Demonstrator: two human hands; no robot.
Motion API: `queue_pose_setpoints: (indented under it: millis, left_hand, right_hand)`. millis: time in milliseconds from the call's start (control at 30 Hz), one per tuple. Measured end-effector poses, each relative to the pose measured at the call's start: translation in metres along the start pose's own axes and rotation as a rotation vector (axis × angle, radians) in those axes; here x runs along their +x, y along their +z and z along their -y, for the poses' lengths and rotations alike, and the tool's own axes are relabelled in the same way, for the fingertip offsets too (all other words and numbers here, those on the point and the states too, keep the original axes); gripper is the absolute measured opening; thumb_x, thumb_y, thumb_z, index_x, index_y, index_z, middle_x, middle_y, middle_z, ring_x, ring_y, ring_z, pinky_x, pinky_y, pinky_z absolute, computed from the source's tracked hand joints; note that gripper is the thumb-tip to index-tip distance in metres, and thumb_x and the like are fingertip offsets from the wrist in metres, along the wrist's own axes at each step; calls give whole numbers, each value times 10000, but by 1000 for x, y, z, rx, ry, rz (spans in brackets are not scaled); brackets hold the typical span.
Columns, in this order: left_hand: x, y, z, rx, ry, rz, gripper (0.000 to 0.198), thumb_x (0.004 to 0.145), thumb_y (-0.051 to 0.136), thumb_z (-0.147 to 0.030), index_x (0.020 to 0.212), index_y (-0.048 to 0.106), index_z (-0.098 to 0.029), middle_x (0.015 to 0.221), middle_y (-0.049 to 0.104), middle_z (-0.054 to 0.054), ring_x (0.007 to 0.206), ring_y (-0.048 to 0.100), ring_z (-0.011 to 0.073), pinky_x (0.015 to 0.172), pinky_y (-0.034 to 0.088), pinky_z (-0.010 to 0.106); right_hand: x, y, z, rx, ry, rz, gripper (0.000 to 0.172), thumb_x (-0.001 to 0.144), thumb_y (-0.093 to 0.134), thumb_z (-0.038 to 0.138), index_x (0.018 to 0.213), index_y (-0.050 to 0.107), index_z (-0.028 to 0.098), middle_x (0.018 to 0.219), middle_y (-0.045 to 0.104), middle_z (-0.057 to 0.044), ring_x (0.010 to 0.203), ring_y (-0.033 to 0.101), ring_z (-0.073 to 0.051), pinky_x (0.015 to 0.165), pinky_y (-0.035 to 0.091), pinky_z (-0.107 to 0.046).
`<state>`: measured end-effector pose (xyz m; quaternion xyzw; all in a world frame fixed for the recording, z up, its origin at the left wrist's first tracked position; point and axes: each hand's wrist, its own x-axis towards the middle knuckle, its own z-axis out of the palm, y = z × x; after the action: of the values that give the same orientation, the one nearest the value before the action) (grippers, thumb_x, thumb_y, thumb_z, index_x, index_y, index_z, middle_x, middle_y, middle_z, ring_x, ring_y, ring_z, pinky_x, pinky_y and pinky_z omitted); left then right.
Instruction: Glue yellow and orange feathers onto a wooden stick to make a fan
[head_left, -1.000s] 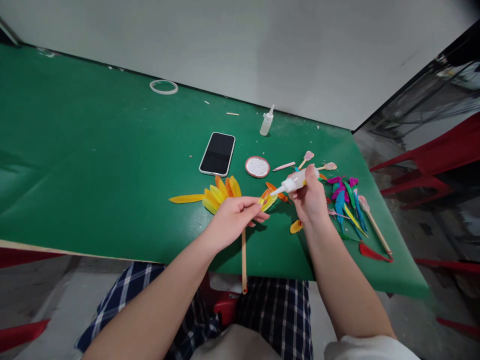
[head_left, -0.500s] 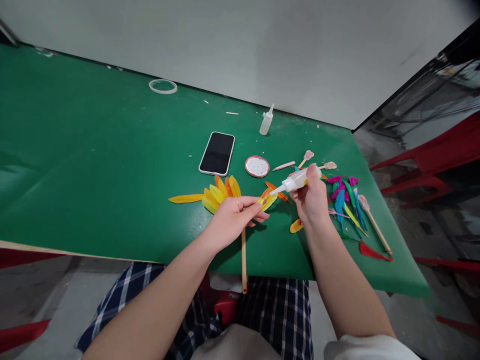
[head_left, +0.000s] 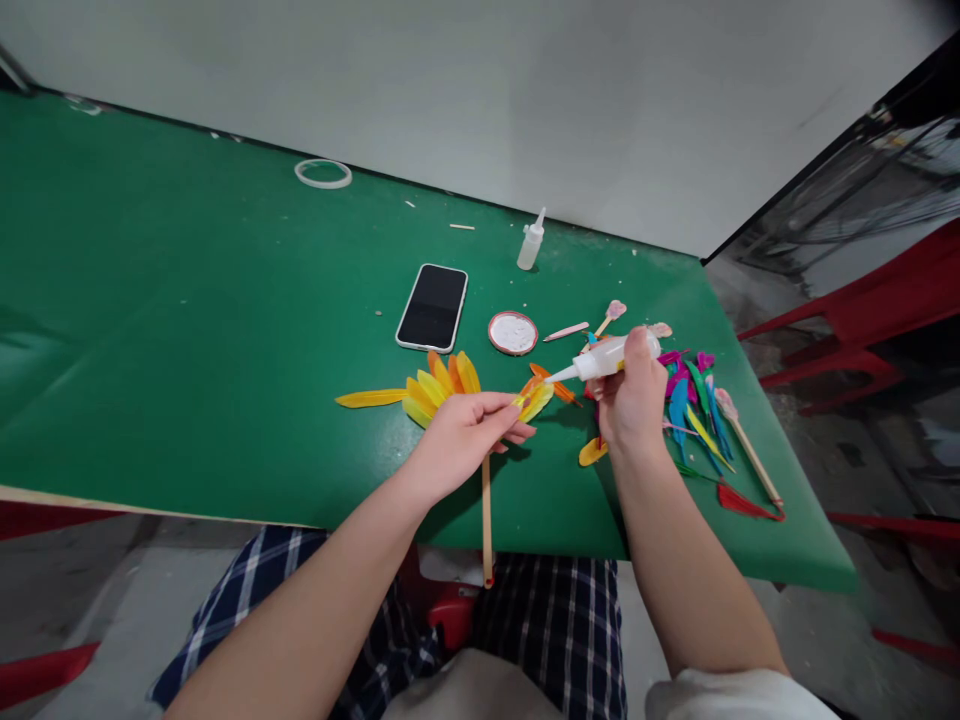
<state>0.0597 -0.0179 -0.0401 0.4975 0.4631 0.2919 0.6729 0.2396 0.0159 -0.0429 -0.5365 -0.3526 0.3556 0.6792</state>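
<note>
Between thumb and fingers, my left hand (head_left: 469,435) pinches yellow and orange feathers (head_left: 537,400). My right hand (head_left: 634,400) is wrapped round a white nozzle bottle (head_left: 600,358), tilted so its tip points left at those feathers. Partly hidden behind my left hand, a fan of yellow and orange feathers (head_left: 427,390) spreads out. A wooden stick (head_left: 487,520) runs down from under that hand past the table edge. A loose orange feather (head_left: 555,385) and a yellow one (head_left: 592,453) lie between my hands.
On the green table (head_left: 225,350) are a phone (head_left: 433,307), a round white dish (head_left: 513,332), a second bottle (head_left: 530,245) and a clear ring (head_left: 322,174). Coloured feathers (head_left: 679,405) and a stick with a red tassel (head_left: 750,450) lie at the right.
My right hand and its bottle have moved slightly right, so the nozzle tip is a little further from my left fingers. My left hand has hardly moved.
</note>
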Motion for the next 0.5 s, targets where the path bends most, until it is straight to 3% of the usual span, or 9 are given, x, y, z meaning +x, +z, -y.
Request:
queue_pose_setpoints:
  millis: [267,500]
  left_hand:
    - [1,0,1,-21,13,-1,275,798,524,-358,971,629,-172,830,706,61,793,649,171,648,477,265]
    - [1,0,2,-22,18,-20,277,788,525,-364,962,636,-179,821,704,80,792,649,204,670,484,314]
  right_hand:
    - [-10,-3,-1,-172,-282,30,352,745,529,509,675,618,175,507,488,29,389,418,-72,355,298,-217]
    - [-13,-8,-1,-211,-402,27,341,747,525,498,706,627,175,533,524,19,396,430,-81,372,325,-230]
